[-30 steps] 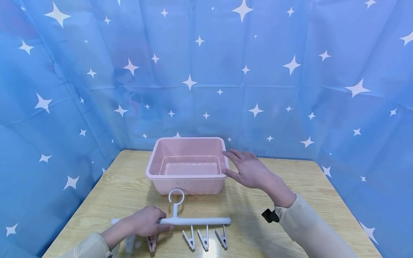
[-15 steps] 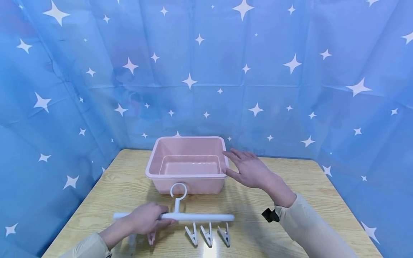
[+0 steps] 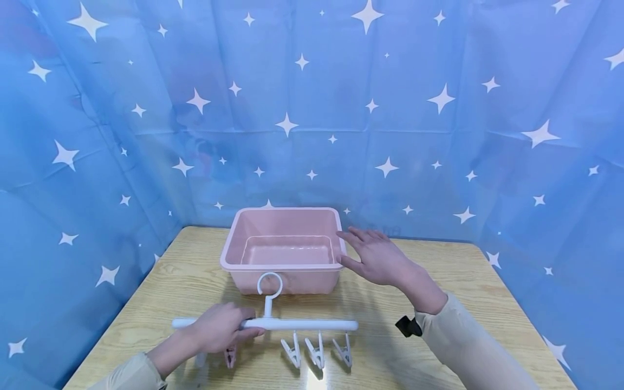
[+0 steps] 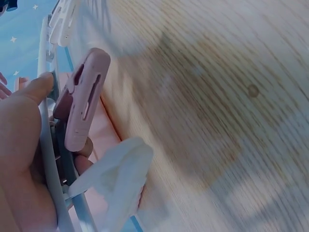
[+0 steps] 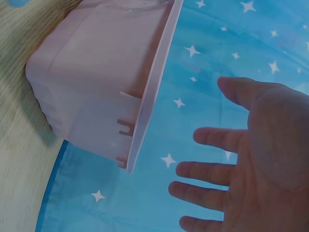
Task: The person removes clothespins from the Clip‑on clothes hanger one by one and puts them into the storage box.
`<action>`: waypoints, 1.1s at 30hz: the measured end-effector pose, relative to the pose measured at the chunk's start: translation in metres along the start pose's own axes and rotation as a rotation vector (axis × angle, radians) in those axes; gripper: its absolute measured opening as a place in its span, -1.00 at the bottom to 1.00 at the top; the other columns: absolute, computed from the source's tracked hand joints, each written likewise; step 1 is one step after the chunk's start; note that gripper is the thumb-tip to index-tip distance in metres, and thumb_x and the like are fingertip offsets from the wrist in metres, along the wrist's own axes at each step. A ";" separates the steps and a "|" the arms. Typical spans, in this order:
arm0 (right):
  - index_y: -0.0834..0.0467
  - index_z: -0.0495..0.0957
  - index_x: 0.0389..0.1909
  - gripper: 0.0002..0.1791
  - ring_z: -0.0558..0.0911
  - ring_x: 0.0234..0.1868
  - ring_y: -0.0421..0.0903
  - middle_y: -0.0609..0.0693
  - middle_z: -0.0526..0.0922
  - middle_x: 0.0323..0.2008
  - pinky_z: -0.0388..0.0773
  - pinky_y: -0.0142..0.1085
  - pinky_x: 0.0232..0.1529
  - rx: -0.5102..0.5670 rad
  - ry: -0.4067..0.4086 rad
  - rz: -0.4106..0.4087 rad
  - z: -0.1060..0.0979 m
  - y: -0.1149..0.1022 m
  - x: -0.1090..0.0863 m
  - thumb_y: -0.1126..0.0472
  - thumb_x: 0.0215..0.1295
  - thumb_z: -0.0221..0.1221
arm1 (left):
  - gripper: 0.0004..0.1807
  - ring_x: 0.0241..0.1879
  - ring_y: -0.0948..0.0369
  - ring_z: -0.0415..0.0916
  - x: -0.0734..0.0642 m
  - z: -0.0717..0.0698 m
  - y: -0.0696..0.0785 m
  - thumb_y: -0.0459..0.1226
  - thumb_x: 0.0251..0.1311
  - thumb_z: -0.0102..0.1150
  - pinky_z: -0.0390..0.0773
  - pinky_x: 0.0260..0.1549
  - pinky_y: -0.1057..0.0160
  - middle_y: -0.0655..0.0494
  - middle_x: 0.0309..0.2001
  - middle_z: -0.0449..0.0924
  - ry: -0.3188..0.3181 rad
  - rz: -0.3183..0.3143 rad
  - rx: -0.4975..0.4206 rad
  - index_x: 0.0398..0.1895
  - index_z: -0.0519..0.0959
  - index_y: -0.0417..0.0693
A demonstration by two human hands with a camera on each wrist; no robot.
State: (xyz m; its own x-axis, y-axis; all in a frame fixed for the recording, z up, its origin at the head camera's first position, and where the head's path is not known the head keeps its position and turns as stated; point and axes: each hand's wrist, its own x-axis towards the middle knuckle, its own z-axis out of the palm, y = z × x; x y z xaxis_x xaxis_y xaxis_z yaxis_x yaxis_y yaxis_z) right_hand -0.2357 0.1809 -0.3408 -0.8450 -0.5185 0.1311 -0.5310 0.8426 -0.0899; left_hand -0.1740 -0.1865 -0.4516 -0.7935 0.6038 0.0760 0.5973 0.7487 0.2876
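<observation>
Gripping in the left hand [image 3: 219, 327] a white hanger [image 3: 314, 325] with a pink clip [image 4: 83, 111] whole only from the left wrist, above the worktop [image 3: 168, 281], and holding the right hand [image 3: 375, 257] with spread fingers [image 5: 199, 194] near a pink basin [image 3: 312, 279] with tabs [image 5: 128, 123] hidden from the head view.

I can read no word, number, brand or label anywhere around me. On the far blue curtain [image 3: 312, 103], low down and just beyond my right hand [image 3: 377, 257], I see faint dark marks [image 3: 390, 231] that look like lettering, but they are too dim for me to make out. The only printed signs clear to me are white four-pointed stars [image 3: 286, 124], scattered over the curtain far, left and right
</observation>
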 end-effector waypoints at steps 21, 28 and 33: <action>0.03 0.24 0.50 -0.32 0.29 0.47 0.29 0.24 0.30 0.46 0.13 0.25 0.44 -0.002 -0.032 0.007 -0.004 0.000 -0.003 -0.22 0.51 -0.05 | -0.57 -0.68 0.52 0.17 0.003 -0.015 0.006 0.28 0.34 -0.01 0.27 -0.63 0.43 0.50 -0.69 0.21 0.061 0.030 0.017 -0.55 0.37 0.29; 0.03 0.26 0.49 -0.32 0.30 0.46 0.30 0.23 0.31 0.46 0.14 0.26 0.44 0.000 -0.025 0.011 -0.004 0.000 -0.003 -0.24 0.51 -0.07 | -0.59 -0.66 0.53 0.22 0.006 -0.025 0.003 0.27 0.34 0.01 0.28 -0.61 0.44 0.50 -0.68 0.26 0.081 0.020 0.010 -0.51 0.38 0.28; 0.02 0.25 0.49 -0.32 0.29 0.47 0.29 0.22 0.30 0.46 0.13 0.26 0.44 0.003 -0.028 0.012 -0.004 0.000 -0.004 -0.25 0.51 -0.08 | -0.65 -0.66 0.54 0.22 0.008 -0.031 0.001 0.25 0.34 0.02 0.31 -0.59 0.43 0.51 -0.65 0.26 0.103 0.034 0.009 -0.44 0.43 0.31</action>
State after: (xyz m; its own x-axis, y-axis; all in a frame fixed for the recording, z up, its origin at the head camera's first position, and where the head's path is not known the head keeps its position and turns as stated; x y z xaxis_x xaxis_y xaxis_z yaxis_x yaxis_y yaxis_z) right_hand -0.2325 0.1835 -0.3372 -0.8530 -0.5118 0.1020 -0.5205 0.8487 -0.0941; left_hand -0.1836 -0.1893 -0.4212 -0.7802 0.5978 0.1839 0.6248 0.7308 0.2750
